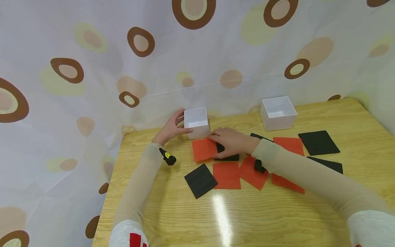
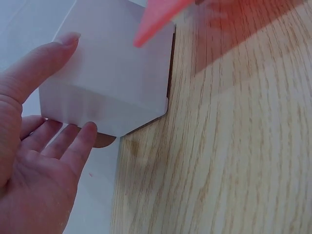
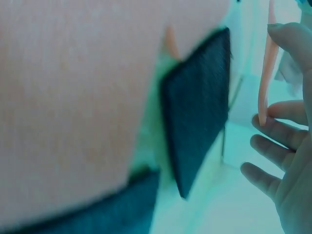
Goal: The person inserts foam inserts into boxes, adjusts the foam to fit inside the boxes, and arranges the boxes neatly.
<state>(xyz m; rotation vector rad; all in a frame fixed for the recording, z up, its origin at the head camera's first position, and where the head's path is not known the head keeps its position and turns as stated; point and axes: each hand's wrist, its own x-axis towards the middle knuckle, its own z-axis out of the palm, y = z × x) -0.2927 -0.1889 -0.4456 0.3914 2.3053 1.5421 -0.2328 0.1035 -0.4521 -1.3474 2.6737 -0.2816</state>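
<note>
My left hand (image 1: 171, 129) grips a small white open-topped box (image 1: 200, 131) near the table's back edge. In the left wrist view, the thumb lies against one wall of the box (image 2: 112, 63) and the fingertips touch the adjoining wall. My right hand (image 1: 232, 141) pinches a red cloth square (image 1: 203, 150), raised just in front of that box. Seen edge-on in the right wrist view, the red square (image 3: 266, 73) sits between thumb and fingers. Beneath the right hand lies a black square (image 1: 229, 158), partly covered.
A second white box (image 1: 280, 122) stands at the back right. Several red and black squares lie across the table, including a black one (image 1: 201, 180) and a red one (image 1: 226, 176) in front. Behind the wooden table (image 1: 172, 212) hangs a patterned curtain (image 1: 200, 51).
</note>
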